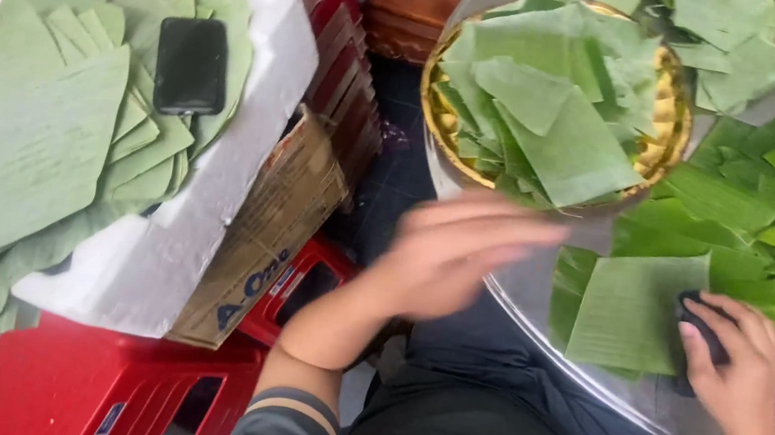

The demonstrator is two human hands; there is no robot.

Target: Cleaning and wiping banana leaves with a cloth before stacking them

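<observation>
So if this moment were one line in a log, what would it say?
left hand: blurred, empty, above tray rim | right hand: pressing dark tool on leaf piece | gold bowl: cut leaves

A black phone (192, 66) lies face-up on a stack of green leaves (25, 136), which rests on a white foam box (196, 211). A cardboard carton (269, 231) leans against the box. Red plastic stools (81, 387) stand below. A gold-rimmed bowl (662, 135) holds cut leaf pieces.
</observation>
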